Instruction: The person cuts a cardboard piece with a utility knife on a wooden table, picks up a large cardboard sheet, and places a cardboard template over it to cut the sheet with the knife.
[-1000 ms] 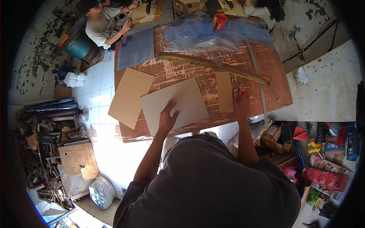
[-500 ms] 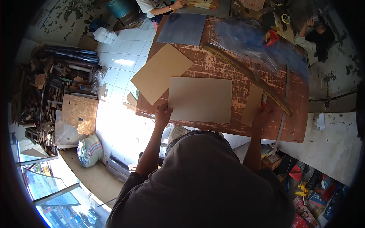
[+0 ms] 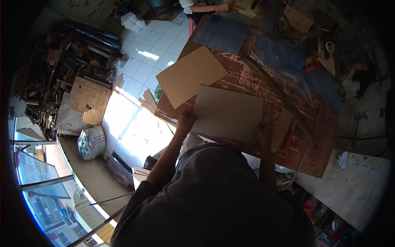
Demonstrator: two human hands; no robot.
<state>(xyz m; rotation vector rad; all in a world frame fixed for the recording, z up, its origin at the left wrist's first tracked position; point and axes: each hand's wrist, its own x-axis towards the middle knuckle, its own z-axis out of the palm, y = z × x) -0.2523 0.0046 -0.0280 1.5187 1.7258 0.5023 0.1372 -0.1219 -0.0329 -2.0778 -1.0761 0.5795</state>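
Note:
A grey-brown rectangular cardboard sheet (image 3: 228,112) lies at the near edge of the worn reddish table (image 3: 232,62). My left hand (image 3: 186,120) is closed on its left edge near the lower corner. At its right edge, my right hand (image 3: 263,131) pinches the sheet with fingers drawn together. Just right of that hand is a narrow brown cardboard strip (image 3: 282,126), and beside it a red-handled tool (image 3: 289,140), its kind too small to tell. Beyond the sheet rests a larger tan cardboard piece (image 3: 191,76), turned at an angle.
A long bar (image 3: 282,95) lies slantwise across the table. Farther back are a dark sheet (image 3: 222,34), crumpled clear plastic (image 3: 284,61) and a red tape dispenser (image 3: 312,64). A co-worker's arm (image 3: 210,8) shows at the far edge. Scrap wood (image 3: 39,88) is piled at left.
My right hand has left the red-handled tool and moved left to the sheet's right edge. My left hand now grips the left edge. The whole view has turned and shifted.

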